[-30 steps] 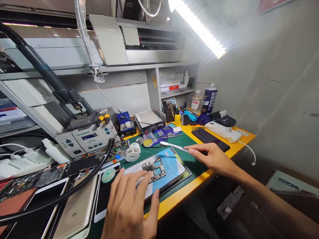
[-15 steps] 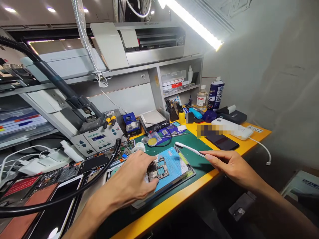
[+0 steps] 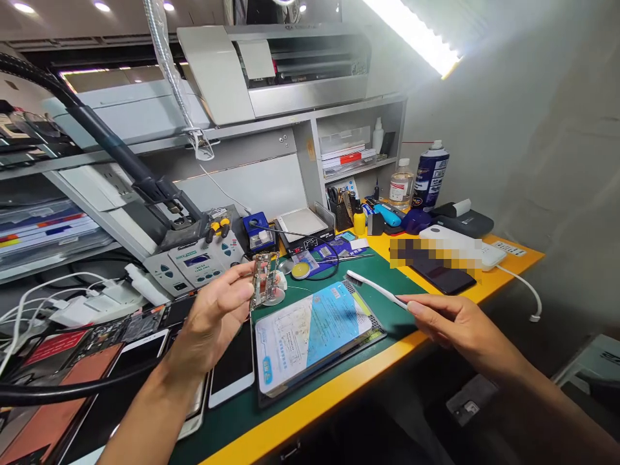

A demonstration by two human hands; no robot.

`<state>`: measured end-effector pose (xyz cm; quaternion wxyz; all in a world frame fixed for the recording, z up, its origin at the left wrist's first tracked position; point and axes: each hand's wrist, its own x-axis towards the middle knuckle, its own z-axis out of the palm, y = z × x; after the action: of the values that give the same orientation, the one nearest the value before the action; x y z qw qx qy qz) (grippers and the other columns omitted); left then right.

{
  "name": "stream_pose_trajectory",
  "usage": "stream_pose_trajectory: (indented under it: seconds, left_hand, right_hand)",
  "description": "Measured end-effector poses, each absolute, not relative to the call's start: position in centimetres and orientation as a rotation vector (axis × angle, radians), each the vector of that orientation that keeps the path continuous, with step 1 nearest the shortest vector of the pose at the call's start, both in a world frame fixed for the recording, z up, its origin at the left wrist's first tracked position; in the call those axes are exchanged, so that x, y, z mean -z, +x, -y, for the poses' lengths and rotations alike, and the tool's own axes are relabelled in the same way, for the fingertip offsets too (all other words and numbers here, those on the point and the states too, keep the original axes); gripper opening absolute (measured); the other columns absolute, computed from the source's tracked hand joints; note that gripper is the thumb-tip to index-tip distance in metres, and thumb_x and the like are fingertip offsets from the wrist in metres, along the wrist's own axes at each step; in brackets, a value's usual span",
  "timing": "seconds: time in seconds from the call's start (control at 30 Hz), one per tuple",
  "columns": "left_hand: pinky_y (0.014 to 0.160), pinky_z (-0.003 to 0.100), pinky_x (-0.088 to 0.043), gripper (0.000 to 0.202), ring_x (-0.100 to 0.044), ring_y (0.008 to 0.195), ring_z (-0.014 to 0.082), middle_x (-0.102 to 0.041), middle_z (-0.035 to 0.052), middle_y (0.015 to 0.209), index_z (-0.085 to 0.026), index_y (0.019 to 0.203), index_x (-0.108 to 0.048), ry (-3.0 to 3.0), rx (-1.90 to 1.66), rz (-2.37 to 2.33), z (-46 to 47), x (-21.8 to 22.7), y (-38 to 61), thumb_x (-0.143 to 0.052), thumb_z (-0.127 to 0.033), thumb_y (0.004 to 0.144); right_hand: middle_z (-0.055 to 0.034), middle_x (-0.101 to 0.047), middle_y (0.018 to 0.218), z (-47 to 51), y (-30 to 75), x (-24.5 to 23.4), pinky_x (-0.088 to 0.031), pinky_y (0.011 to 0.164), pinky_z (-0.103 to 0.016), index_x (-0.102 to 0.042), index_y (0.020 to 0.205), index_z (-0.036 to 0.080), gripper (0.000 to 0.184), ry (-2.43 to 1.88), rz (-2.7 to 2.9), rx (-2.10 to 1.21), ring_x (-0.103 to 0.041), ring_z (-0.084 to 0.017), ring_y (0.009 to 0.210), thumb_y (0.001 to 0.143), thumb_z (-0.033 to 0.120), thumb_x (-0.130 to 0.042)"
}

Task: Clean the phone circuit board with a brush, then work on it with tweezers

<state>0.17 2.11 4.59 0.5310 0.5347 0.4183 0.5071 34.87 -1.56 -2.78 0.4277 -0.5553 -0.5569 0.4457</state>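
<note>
My left hand (image 3: 213, 316) pinches a small phone circuit board (image 3: 263, 279) and holds it upright in the air above the bench. My right hand (image 3: 453, 320) is closed on the handle of a white toothbrush (image 3: 375, 289), whose head points left over the green mat (image 3: 382, 274). Below the board lies a blue and white pad (image 3: 310, 326) on a dark tray, with nothing on it.
Several phones (image 3: 232, 371) and opened phone bodies lie at the left. A rework station (image 3: 194, 261) with a thick black hose (image 3: 62, 387) stands behind them. A solder reel, flux tin (image 3: 301, 269), bottles, a spray can (image 3: 431, 174) and a dark phone (image 3: 448, 278) line the back and right.
My left hand came down on the circuit board on the blue pad, picked it up and raised it upright. My right hand stays with the toothbrush over the mat.
</note>
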Motion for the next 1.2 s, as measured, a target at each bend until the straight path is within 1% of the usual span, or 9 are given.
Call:
stream_pose_trajectory:
  seconds: [0.1, 0.17, 0.27, 0.47, 0.6, 0.73, 0.87, 1.03, 1.2]
  left_hand:
    - [0.101, 0.054, -0.052, 0.046, -0.069, 0.104, 0.0327, -0.074, 0.0156, 0.109, -0.011, 0.114, -0.068, 0.946, -1.26, -0.841, -1.2, -3.5, 0.8, -0.072, -0.037, 0.076]
    - [0.101, 0.058, -0.051, 0.036, -0.071, 0.097, 0.0311, -0.076, 0.0148, 0.103, -0.011, 0.106, -0.072, 0.785, -1.264, -0.781, -0.9, -2.9, 1.0, -0.07, -0.032, 0.077]
    - [0.099, 0.057, -0.052, 0.026, -0.073, 0.086, 0.029, -0.077, 0.0148, 0.095, -0.013, 0.096, -0.074, 0.665, -1.221, -0.699, -0.8, -2.4, 0.9, -0.069, -0.031, 0.078]
    - [0.091, 0.05, -0.056, 0.033, -0.074, 0.081, 0.0282, -0.077, 0.0161, 0.096, -0.014, 0.102, -0.073, 0.612, -1.177, -0.544, -0.7, -2.4, 0.3, -0.071, -0.036, 0.078]
    - [0.091, 0.049, -0.056, 0.031, -0.074, 0.081, 0.0278, -0.076, 0.0162, 0.095, -0.013, 0.1, -0.073, 0.61, -1.169, -0.514, -0.6, -2.3, 0.2, -0.07, -0.036, 0.079]
    - [0.092, 0.048, -0.055, 0.034, -0.073, 0.083, 0.0276, -0.076, 0.0162, 0.098, -0.012, 0.104, -0.072, 0.624, -1.157, -0.48, -0.4, -2.1, 0.0, -0.068, -0.037, 0.081]
    - [0.094, 0.047, -0.054, 0.04, -0.072, 0.085, 0.0264, -0.075, 0.0141, 0.099, -0.011, 0.108, -0.071, 0.657, -1.169, -0.399, 0.0, -2.1, 0.0, -0.067, -0.04, 0.081]
    - [0.094, 0.044, -0.054, 0.047, -0.069, 0.085, 0.0255, -0.072, 0.0126, 0.098, -0.011, 0.107, -0.07, 0.72, -1.202, -0.302, 0.5, -1.9, 0.0, -0.069, -0.048, 0.078]
    - [0.096, 0.045, -0.052, 0.051, -0.069, 0.094, 0.0275, -0.071, 0.0118, 0.104, -0.014, 0.118, -0.066, 0.737, -1.184, -0.282, 0.7, -1.6, 0.1, -0.072, -0.044, 0.077]
  right_hand:
    - [0.0037, -0.037, 0.058, 1.5, 34.3, 2.8, -0.022, 0.045, -0.023, -0.077, 0.114, 0.019, 0.055, -1.394, 1.413, -1.154, -0.031, -0.011, 0.054, 0.083, 0.062, -0.063]
    - [0.0035, -0.038, 0.058, 1.5, 33.9, 2.8, -0.023, 0.045, -0.024, -0.076, 0.114, 0.018, 0.056, -1.404, 1.442, -1.17, -0.031, -0.012, 0.054, 0.084, 0.063, -0.062]
    - [0.003, -0.04, 0.057, 1.6, 33.2, 2.6, -0.024, 0.045, -0.023, -0.076, 0.114, 0.017, 0.059, -1.422, 1.473, -1.187, -0.031, -0.012, 0.053, 0.084, 0.065, -0.059]
    - [0.002, -0.041, 0.058, 1.7, 32.0, 2.3, -0.025, 0.044, -0.023, -0.077, 0.106, 0.018, 0.057, -1.427, 1.443, -1.217, -0.032, -0.012, 0.054, 0.082, 0.066, -0.06]
    - [0.0031, -0.036, 0.057, 1.7, 31.3, 2.2, -0.023, 0.045, -0.024, -0.077, 0.103, 0.017, 0.058, -1.407, 1.418, -1.236, -0.029, -0.013, 0.055, 0.083, 0.068, -0.058]
    - [0.0032, -0.037, 0.056, 1.6, 31.3, 2.4, -0.022, 0.046, -0.024, -0.077, 0.1, 0.016, 0.059, -1.412, 1.382, -1.223, -0.029, -0.012, 0.054, 0.081, 0.069, -0.059]
    - [0.0024, -0.041, 0.057, 1.1, 31.9, 3.0, -0.026, 0.046, -0.024, -0.077, 0.1, 0.018, 0.063, -1.426, 1.411, -1.245, -0.031, -0.012, 0.053, 0.076, 0.073, -0.061]
    - [0.0026, -0.039, 0.051, -0.3, 32.8, 4.0, -0.028, 0.046, -0.025, -0.077, 0.095, 0.019, 0.065, -1.471, 1.377, -1.177, -0.035, -0.014, 0.052, 0.069, 0.077, -0.064]
    - [0.0007, -0.044, 0.051, -1.4, 32.9, 4.7, -0.024, 0.041, -0.024, -0.079, 0.093, 0.021, 0.068, -1.468, 1.323, -1.211, -0.033, -0.013, 0.048, 0.062, 0.08, -0.067]
